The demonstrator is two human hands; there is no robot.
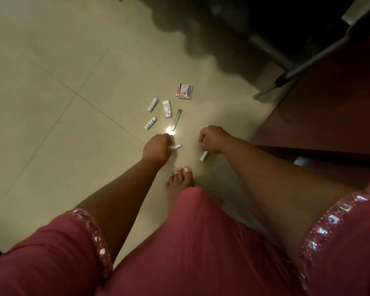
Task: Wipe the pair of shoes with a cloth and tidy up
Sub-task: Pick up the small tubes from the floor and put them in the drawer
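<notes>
A: Left hand (157,147)?
B: Down near the floor (51,92), fingers curled, pinching a small white tube (176,147) that sticks out toward the right.

A: And the right hand (212,139)?
B: Also low, clenched in a loose fist. Seems to grip a second white tube (204,156), poking out below the heel of the palm.

A: Shoes, cloth?
B: Cannot tell from this view.

A: Anything else on the tiles?
B: A loose scatter just beyond the hands. Farthest off, a little white box (184,91) with red and blue print. Nearer, a flat white packet (167,108) with a grey strip (176,120) just beside it on the right. Left of those, an upper tube (152,104) and a lower tube (150,123), both lying flat and apart from each other. A bright glare spot (169,130) between the strip and the left hand.

A: Below the hands?
B: A bare foot (179,178), toes pointing at the scatter, between the two forearms. Pink sleeves with shiny trim at both lower corners.

A: Surroundings?
B: Metal chair legs (286,60) at the upper right, blurred, and a dark red piece of furniture (329,114) along the right edge.
</notes>
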